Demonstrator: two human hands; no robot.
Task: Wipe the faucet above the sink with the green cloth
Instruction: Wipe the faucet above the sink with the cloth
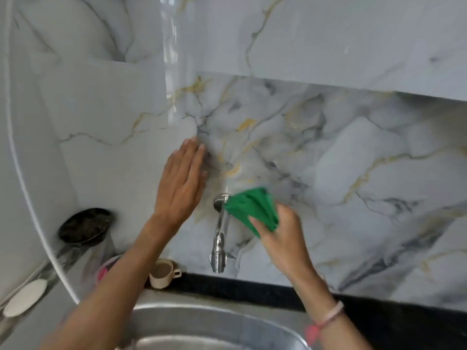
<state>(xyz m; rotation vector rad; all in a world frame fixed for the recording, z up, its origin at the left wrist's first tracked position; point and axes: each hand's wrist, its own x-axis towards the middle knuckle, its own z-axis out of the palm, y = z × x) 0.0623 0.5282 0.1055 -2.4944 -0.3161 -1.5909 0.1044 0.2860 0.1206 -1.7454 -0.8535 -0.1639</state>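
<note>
Dark counter ledge (252, 286) behind steel sink (202, 317), beige cup (163, 272) standing at its left end

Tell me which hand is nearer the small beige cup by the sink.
Left. The left hand is flat on the marble wall above the cup; the right hand, holding the green cloth, is beyond the faucet, farther right.

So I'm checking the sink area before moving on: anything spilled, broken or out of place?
Nothing stands out. The faucet looks intact, the small cup stands upright behind the sink, and the right hand holds the green cloth against the faucet.
</note>
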